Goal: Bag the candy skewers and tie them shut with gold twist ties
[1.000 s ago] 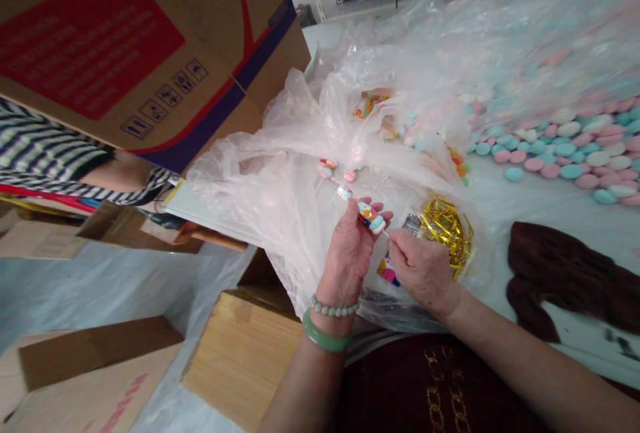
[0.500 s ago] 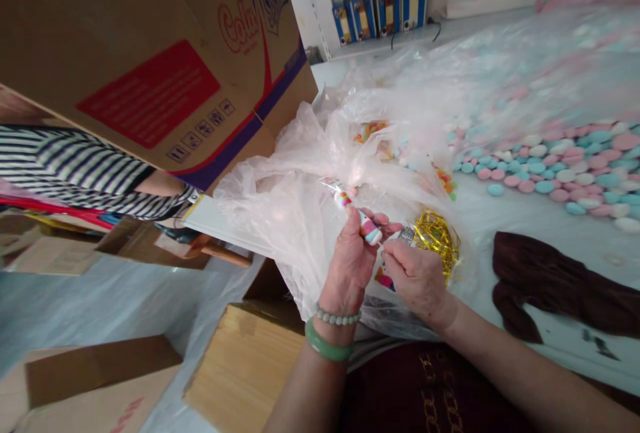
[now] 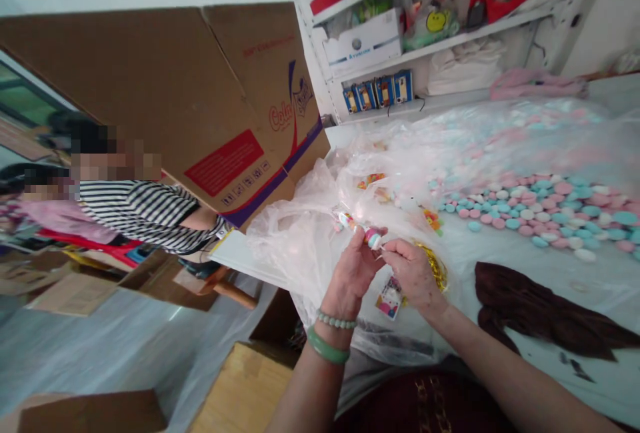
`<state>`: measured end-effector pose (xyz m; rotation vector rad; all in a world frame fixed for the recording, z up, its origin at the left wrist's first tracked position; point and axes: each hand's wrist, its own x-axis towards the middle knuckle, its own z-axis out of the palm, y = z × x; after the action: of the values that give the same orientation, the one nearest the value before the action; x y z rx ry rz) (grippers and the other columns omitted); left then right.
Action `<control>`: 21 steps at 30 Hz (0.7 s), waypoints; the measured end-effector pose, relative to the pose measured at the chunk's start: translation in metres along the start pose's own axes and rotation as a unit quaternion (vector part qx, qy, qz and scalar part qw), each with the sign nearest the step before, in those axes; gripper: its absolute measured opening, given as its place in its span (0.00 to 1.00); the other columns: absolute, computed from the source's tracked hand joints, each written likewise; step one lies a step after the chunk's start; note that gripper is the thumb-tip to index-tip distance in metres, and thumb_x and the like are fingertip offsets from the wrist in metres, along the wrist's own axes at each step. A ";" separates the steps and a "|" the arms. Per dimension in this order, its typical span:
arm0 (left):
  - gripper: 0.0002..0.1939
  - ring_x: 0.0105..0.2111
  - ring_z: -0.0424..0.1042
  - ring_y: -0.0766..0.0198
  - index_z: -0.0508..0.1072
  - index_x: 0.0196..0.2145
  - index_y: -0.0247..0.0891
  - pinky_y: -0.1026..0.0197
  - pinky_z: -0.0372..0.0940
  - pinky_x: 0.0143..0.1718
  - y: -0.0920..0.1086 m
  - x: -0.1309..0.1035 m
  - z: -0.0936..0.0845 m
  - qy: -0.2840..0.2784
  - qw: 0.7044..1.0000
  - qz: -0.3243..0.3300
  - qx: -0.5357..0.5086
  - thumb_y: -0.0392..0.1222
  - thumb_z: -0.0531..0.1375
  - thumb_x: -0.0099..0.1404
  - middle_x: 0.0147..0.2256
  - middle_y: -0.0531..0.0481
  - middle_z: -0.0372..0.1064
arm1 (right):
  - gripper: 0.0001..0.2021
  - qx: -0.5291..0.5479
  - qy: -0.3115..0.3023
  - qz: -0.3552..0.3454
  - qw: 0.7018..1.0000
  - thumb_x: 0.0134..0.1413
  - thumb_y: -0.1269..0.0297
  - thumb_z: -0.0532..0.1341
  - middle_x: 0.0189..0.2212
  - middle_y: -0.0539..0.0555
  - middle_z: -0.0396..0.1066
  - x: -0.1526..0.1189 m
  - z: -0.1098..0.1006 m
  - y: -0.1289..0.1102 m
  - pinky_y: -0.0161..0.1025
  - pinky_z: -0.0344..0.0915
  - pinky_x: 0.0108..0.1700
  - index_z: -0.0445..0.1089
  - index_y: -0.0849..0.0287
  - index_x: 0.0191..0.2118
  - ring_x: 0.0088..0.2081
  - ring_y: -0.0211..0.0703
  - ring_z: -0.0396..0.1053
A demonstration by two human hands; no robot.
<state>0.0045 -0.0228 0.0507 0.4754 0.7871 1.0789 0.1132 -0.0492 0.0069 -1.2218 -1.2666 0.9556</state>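
Observation:
My left hand [image 3: 351,271] is closed around a small wrapped candy [image 3: 373,239], striped white, pink and purple, with its clear wrapper pointing away. Against the candy's near end, my right hand [image 3: 414,274] is closed in a pinch on a thin, pale strand whose kind I cannot make out. A bundle of gold twist ties [image 3: 437,266] lies just beyond the right hand, partly hidden by it. Below the hands a small printed card [image 3: 389,297] rests on the table. Crumpled clear plastic sheeting [image 3: 300,226] spreads under and past the left hand.
Pink, blue and white candies [image 3: 545,209] lie loose to the right. Nearer is a dark brown cloth [image 3: 540,303]. A large cola carton [image 3: 200,106] stands at the left, beside a person in a striped shirt [image 3: 145,213]. Shelves [image 3: 370,73] rise at the back.
The view has tilted up, showing more shelves and people. Both hands stay together at the candy; the right hand has shifted slightly, uncovering the printed card more.

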 end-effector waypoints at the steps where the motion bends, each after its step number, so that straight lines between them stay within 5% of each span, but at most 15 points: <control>1: 0.17 0.30 0.74 0.62 0.72 0.34 0.34 0.59 0.69 0.34 0.007 -0.001 0.001 -0.005 1.000 0.003 -0.001 0.52 0.54 0.67 0.32 0.45 0.73 | 0.08 0.007 -0.005 0.006 1.000 0.50 0.61 0.56 0.21 0.46 0.63 0.000 -0.002 -0.002 0.34 0.57 0.30 0.68 0.56 0.26 0.26 0.38 0.61; 6: 0.10 0.29 0.76 0.58 0.69 0.33 0.33 0.57 0.69 0.34 0.031 -0.005 0.012 0.069 0.996 0.062 0.002 0.44 0.56 0.67 0.28 0.46 0.72 | 0.08 -0.008 -0.017 0.003 1.000 0.48 0.62 0.56 0.19 0.45 0.59 -0.003 -0.011 -0.013 0.33 0.54 0.28 0.66 0.56 0.23 0.25 0.37 0.58; 12: 0.08 0.25 0.75 0.60 0.66 0.31 0.33 0.59 0.69 0.29 0.032 -0.012 0.016 0.112 0.981 0.137 0.081 0.39 0.55 0.67 0.26 0.46 0.72 | 0.08 0.020 -0.051 0.034 0.998 0.46 0.61 0.57 0.18 0.45 0.59 -0.002 -0.019 -0.033 0.33 0.49 0.23 0.68 0.58 0.23 0.22 0.35 0.55; 16: 0.08 0.25 0.75 0.63 0.67 0.31 0.33 0.61 0.70 0.30 0.031 -0.021 0.009 0.112 0.983 0.120 0.083 0.38 0.54 0.68 0.25 0.47 0.72 | 0.08 0.100 -0.098 0.088 0.986 0.43 0.60 0.60 0.14 0.43 0.55 0.000 -0.017 -0.029 0.32 0.44 0.21 0.68 0.59 0.24 0.18 0.32 0.50; 21: 0.03 0.28 0.75 0.62 0.72 0.34 0.31 0.58 0.73 0.33 0.032 -0.021 -0.015 0.088 0.992 0.025 0.083 0.34 0.59 0.64 0.30 0.44 0.74 | 0.09 0.157 -0.159 0.135 0.965 0.41 0.60 0.63 0.10 0.38 0.47 0.017 -0.018 -0.003 0.33 0.37 0.18 0.67 0.60 0.26 0.14 0.30 0.41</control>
<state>-0.0317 -0.0292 0.0701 0.5484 1.0306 1.1177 0.1321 -0.0348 0.0148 -1.0313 -1.1497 1.5397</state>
